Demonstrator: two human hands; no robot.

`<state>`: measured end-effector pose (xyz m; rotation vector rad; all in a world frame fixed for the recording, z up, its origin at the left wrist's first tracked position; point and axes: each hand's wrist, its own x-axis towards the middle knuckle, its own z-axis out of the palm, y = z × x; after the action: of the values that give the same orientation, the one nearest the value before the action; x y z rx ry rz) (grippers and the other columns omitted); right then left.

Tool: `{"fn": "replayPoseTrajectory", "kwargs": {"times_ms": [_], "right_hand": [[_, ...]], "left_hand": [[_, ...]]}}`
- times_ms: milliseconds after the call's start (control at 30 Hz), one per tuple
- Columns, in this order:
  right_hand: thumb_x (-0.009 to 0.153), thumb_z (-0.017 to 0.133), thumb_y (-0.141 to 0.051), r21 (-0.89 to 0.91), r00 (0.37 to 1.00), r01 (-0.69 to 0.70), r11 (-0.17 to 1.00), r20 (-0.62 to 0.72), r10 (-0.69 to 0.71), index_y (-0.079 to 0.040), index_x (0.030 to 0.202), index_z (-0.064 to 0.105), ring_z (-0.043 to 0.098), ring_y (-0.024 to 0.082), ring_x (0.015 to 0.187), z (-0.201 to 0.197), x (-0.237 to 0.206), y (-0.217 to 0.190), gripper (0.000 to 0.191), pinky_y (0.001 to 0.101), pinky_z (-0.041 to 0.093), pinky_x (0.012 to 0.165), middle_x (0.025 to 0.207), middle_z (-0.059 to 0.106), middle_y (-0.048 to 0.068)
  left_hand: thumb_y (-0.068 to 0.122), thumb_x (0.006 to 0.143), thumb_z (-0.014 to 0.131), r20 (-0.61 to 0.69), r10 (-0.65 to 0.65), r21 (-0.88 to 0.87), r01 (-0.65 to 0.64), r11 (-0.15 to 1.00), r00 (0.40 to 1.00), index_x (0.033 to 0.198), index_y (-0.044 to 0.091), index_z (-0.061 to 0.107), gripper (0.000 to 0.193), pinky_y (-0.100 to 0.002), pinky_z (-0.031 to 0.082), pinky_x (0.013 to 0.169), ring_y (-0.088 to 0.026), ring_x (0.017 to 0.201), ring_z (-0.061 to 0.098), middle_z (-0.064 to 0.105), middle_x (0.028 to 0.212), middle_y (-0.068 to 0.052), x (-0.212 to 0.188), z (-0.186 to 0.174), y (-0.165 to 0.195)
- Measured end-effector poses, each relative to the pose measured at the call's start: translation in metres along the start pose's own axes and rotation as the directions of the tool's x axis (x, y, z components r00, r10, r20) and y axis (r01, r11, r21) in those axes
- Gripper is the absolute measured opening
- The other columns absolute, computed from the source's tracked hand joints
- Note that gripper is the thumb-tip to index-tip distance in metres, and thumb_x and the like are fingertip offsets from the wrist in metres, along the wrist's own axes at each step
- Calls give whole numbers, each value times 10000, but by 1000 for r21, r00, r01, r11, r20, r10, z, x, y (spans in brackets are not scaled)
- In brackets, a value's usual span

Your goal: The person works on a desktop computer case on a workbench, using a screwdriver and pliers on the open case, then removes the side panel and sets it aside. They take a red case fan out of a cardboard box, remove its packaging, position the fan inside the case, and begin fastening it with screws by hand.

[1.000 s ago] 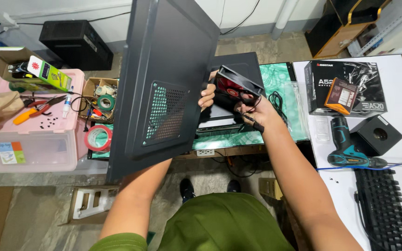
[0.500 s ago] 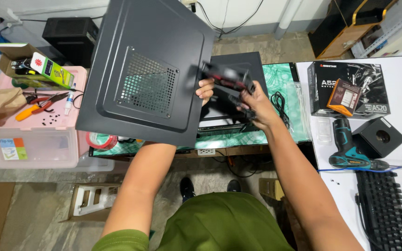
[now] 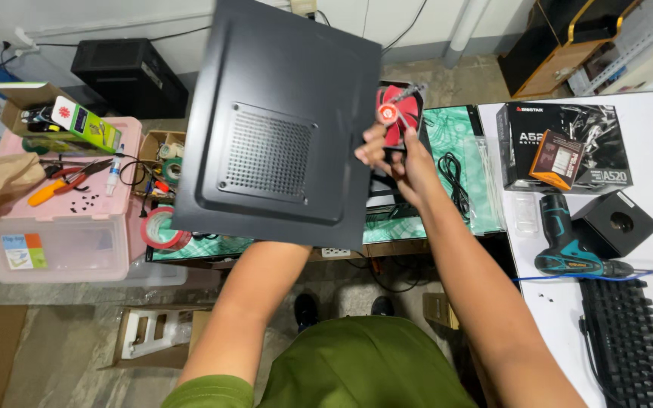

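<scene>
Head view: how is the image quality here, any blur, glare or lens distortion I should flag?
Head view: even indoor light, no hard shadows; soft sheen on the black side panel; right hand and red fan slightly motion-blurred; wide-angle bending at the edges, seen on the keyboard; left hand hidden behind the panel.

One black metal side panel (image 3: 281, 128) and one red fan (image 3: 398, 113) were in view. There was one cordless drill (image 3: 568, 245), one black keyboard (image 3: 629, 340), and one roll of red tape (image 3: 162, 229). Two black boxes (image 3: 568, 143) and one pink plastic bin (image 3: 62, 219) completed the count.
</scene>
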<state>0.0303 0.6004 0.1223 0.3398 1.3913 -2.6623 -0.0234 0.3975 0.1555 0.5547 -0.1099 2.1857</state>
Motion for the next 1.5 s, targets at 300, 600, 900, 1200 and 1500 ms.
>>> {"fn": "replayPoseTrajectory", "kwargs": {"times_ms": [300,600,900,1200,1500], "right_hand": [[971,280,-796,-205,819,-417,885,-506,269,-44,1044,484,563,421,495,12,47,-54,783,609,492,423,743,465,207],[950,336,-740,-208,846,-191,959,-530,54,-24,1288,622,614,317,581,9,75,-64,842,459,441,418,1037,728,159],[1016,461,-565,-10,830,208,978,-527,-182,92,1286,502,789,362,966,20,77,-69,711,493,693,701,1247,688,267],[1012,567,-493,-501,513,201,842,-678,-526,103,1143,638,735,297,950,23,96,-70,615,406,582,828,1098,736,204],[1039,576,-462,-690,483,270,672,-507,-714,62,1082,648,723,273,911,4,91,-90,531,400,567,833,1034,741,175]], "left_hand": [[353,941,611,-8,-103,-8,103,995,995,1503,7,517,666,-329,482,779,-201,825,577,559,1006,-109,4,-7,-28],[369,914,633,22,-172,18,172,985,985,1490,7,516,690,-347,506,825,-210,895,605,586,1077,-116,20,-2,-30],[385,887,654,70,-178,78,173,982,981,1477,7,516,715,-366,530,871,-219,965,633,612,1148,-123,28,6,-1],[401,860,675,-15,5,170,-2,985,1000,1465,7,515,739,-384,553,917,-228,1035,660,638,1218,-130,7,6,61],[417,833,696,-497,154,476,120,872,854,1452,7,515,765,-402,577,962,-237,1105,688,665,1289,-137,-68,22,113]]}}
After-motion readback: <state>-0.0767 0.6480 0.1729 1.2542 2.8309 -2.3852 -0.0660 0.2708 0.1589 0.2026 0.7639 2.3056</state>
